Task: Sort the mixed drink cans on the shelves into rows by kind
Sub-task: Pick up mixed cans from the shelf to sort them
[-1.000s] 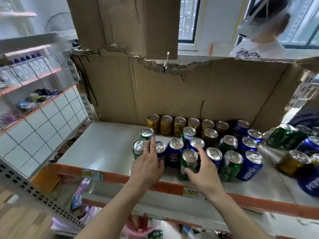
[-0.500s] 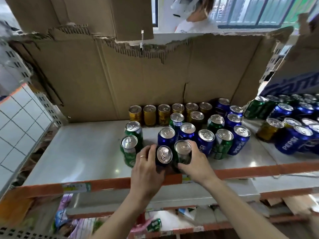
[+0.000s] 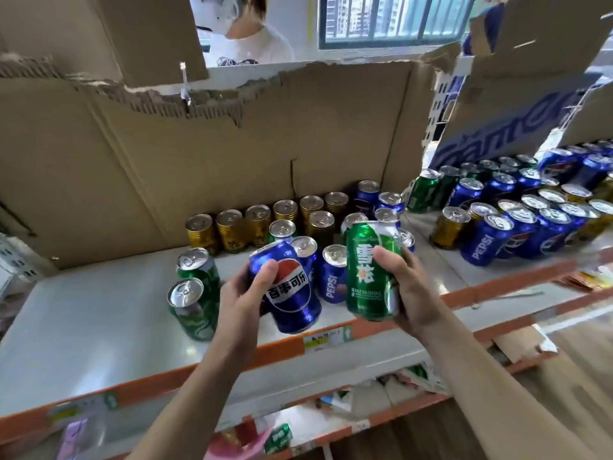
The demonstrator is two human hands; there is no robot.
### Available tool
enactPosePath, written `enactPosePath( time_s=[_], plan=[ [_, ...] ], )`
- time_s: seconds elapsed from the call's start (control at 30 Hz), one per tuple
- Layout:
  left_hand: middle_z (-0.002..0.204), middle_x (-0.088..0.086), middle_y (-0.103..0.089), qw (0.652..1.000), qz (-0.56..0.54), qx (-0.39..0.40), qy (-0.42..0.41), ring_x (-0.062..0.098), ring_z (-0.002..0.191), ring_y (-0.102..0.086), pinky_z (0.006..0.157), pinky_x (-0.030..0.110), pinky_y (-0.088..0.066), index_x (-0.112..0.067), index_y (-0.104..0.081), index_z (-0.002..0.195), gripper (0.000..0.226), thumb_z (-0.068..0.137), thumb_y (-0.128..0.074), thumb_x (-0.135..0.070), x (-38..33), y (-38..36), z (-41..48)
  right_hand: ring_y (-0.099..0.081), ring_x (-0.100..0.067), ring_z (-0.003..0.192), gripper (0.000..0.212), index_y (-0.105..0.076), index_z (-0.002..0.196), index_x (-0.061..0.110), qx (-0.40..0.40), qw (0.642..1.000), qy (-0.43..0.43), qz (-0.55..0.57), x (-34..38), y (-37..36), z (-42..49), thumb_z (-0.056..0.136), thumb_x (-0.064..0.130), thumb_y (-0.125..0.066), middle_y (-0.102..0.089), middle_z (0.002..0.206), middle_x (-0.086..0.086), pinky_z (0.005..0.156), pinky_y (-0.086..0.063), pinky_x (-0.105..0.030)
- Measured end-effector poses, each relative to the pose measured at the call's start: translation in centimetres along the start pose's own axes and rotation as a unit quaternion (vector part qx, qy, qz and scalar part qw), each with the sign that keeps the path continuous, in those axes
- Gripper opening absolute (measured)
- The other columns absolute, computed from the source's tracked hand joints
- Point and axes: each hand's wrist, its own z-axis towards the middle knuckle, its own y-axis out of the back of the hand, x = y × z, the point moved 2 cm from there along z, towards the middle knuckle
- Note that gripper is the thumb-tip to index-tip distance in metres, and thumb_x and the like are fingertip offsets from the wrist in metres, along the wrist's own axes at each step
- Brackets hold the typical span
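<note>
My left hand [image 3: 240, 295] grips a blue Pepsi can [image 3: 288, 288], tilted and lifted off the white shelf [image 3: 99, 313]. My right hand [image 3: 406, 287] grips a green can [image 3: 370, 270], held upright above the shelf's orange front edge [image 3: 285, 346]. Two green cans [image 3: 194, 293] stand at the left of the group. A row of gold cans [image 3: 258, 224] lines the cardboard back. Blue Pepsi cans [image 3: 331, 277] and a few more green ones stand behind my hands.
A torn cardboard sheet [image 3: 199, 154] backs the shelf. To the right, a second shelf section holds several mixed blue, green and gold cans [image 3: 517, 214]. A person in a white shirt [image 3: 248, 38] stands beyond the cardboard. Lower shelves hold packets [image 3: 278, 433].
Both hands closed on front cans, then lifted them off the shelf toward me: the left with the blue Pepsi can, the right with the green can. The camera view swung right.
</note>
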Motion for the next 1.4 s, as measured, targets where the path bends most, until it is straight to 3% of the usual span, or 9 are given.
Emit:
enactPosePath(
  time_s=[0.1, 0.27, 0.37, 0.57, 0.67, 0.9, 1.03, 1.17, 1.4],
  plan=[
    [0.100, 0.007, -0.075, 0.999, -0.033, 0.028, 0.013, 0.023, 0.090, -0.071, 0.073, 0.036, -0.055, -0.021, -0.072, 0.106, 0.035, 0.081, -0.063, -0.042, -0.6, -3.7, 0.1, -0.069, -0.037, 0.087, 0.091, -0.051, 0.133, 0.007, 0.006, 0.999, 0.017, 0.035, 1.9, 2.5, -0.9, 0.058, 0.043, -0.088, -0.068, 0.106, -0.021, 0.069, -0.056, -0.045],
    [0.105, 0.014, -0.074, 0.996, -0.078, 0.034, 0.034, 0.033, 0.099, -0.068, 0.088, 0.049, -0.054, -0.015, -0.072, 0.110, 0.047, 0.078, -0.067, -0.049, -0.6, -11.2, 0.0, -0.067, -0.036, 0.081, 0.094, -0.048, 0.130, -0.005, -0.015, 0.999, 0.045, 0.018, 4.6, 8.6, -3.0, 0.061, 0.047, -0.085, -0.065, 0.099, -0.025, 0.065, -0.056, -0.041],
    [0.107, 0.017, -0.073, 0.994, -0.086, 0.048, 0.041, 0.034, 0.100, -0.069, 0.089, 0.049, -0.054, -0.012, -0.071, 0.112, 0.056, 0.076, -0.066, -0.054, -0.4, -16.6, -0.7, -0.067, -0.037, 0.079, 0.097, -0.051, 0.126, -0.003, -0.037, 0.997, 0.071, 0.008, 6.5, 13.0, -4.5, 0.056, 0.054, -0.088, -0.064, 0.099, -0.024, 0.064, -0.056, -0.040],
    [0.076, 0.009, -0.073, 0.988, -0.129, 0.070, 0.055, 0.022, 0.065, -0.068, 0.060, 0.030, -0.056, -0.014, -0.073, 0.088, 0.037, 0.078, -0.057, -0.046, 0.8, -28.0, -2.6, -0.068, -0.036, 0.073, 0.094, -0.059, 0.116, -0.001, -0.073, 0.993, 0.089, 0.035, 10.3, 22.6, -8.1, 0.056, 0.067, -0.083, -0.065, 0.091, -0.024, 0.062, -0.058, -0.040],
    [0.074, 0.008, -0.072, 0.985, -0.133, 0.094, 0.062, 0.020, 0.061, -0.068, 0.055, 0.028, -0.056, -0.011, -0.069, 0.092, 0.041, 0.077, -0.057, -0.048, 1.8, -33.0, -3.8, -0.068, -0.037, 0.078, 0.094, -0.060, 0.119, 0.000, -0.085, 0.993, 0.084, 0.019, 12.0, 27.4, -10.1, 0.061, 0.071, -0.077, -0.067, 0.094, -0.026, 0.066, -0.058, -0.040],
    [0.085, 0.014, -0.071, 0.983, -0.108, 0.126, 0.081, 0.025, 0.069, -0.069, 0.057, 0.032, -0.055, -0.006, -0.065, 0.106, 0.050, 0.080, -0.062, -0.049, 4.2, -42.5, -6.1, -0.069, -0.035, 0.079, 0.105, -0.055, 0.123, 0.003, -0.127, 0.989, 0.076, 0.017, 15.0, 36.0, -14.1, 0.049, 0.072, -0.083, -0.068, 0.091, -0.019, 0.068, -0.058, -0.042],
    [0.094, 0.020, -0.070, 0.982, -0.078, 0.147, 0.092, 0.037, 0.083, -0.066, 0.075, 0.047, -0.054, -0.006, -0.066, 0.108, 0.066, 0.071, -0.064, -0.060, 5.3, -46.2, -6.7, -0.069, -0.037, 0.085, 0.099, -0.055, 0.121, 0.010, -0.140, 0.987, 0.078, 0.011, 16.0, 39.5, -15.2, 0.050, 0.073, -0.082, -0.069, 0.094, -0.017, 0.069, -0.058, -0.041],
    [0.090, 0.022, -0.069, 0.988, -0.060, 0.132, 0.053, 0.038, 0.082, -0.066, 0.071, 0.046, -0.053, -0.008, -0.069, 0.098, 0.060, 0.073, -0.060, -0.061, 5.8, -49.0, -5.5, -0.069, -0.037, 0.089, 0.101, -0.055, 0.124, 0.012, -0.165, 0.984, 0.073, 0.005, 16.6, 42.3, -14.7, 0.049, 0.073, -0.082, -0.070, 0.099, -0.016, 0.071, -0.057, -0.042],
    [0.092, 0.019, -0.071, 0.988, -0.044, 0.143, 0.028, 0.044, 0.088, -0.066, 0.073, 0.049, -0.054, -0.008, -0.067, 0.103, 0.056, 0.080, -0.055, -0.057, 6.5, -52.7, -0.6, -0.069, -0.035, 0.089, 0.104, -0.055, 0.123, 0.008, -0.177, 0.980, 0.090, -0.020, 18.9, 45.3, -10.1, 0.047, 0.074, -0.082, -0.071, 0.099, -0.016, 0.075, -0.057, -0.045]
  ],
)
